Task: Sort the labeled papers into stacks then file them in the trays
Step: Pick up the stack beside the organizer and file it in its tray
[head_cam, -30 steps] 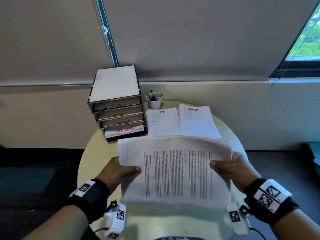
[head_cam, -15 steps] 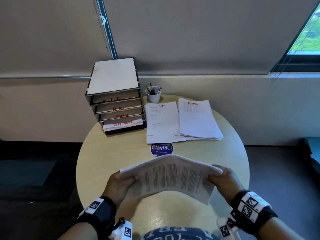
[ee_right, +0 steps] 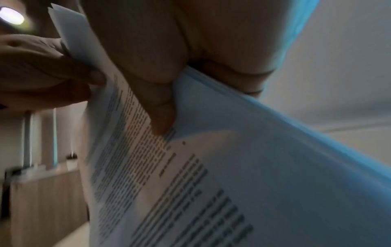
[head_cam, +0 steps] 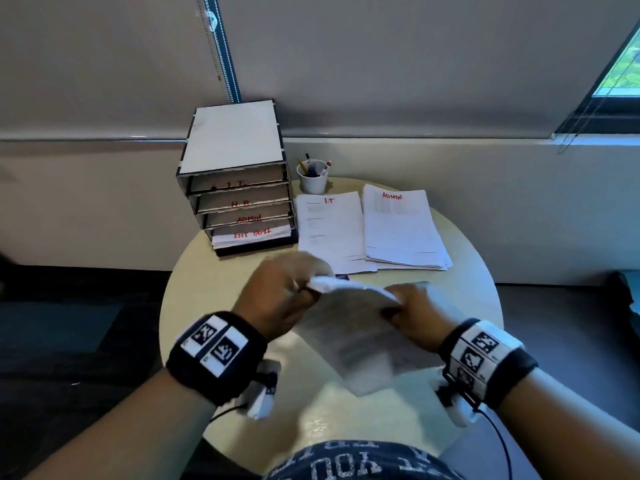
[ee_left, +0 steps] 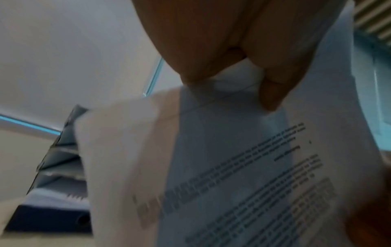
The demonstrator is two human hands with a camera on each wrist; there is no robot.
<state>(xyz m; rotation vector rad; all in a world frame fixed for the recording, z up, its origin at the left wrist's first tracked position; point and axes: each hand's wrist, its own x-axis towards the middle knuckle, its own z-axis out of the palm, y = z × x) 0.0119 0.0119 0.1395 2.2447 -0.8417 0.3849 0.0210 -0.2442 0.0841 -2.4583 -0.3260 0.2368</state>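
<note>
Now both hands have dropped low and close, the left hand (head_cam: 280, 299) and right hand (head_cam: 414, 315) pinching the upended sheaf of papers (head_cam: 360, 337), probably squaring it for stacking.

Head view: from above, facing forward and down over the round table (head_cam: 207, 271) toward the wall, both hands near the frame's centre. Left wrist view: very close beneath the left hand (ee_left: 222, 41), looking up along its fingers at the held papers (ee_left: 232, 167). Right wrist view: equally close under the right hand (ee_right: 169, 50); all three views share those papers.
</note>
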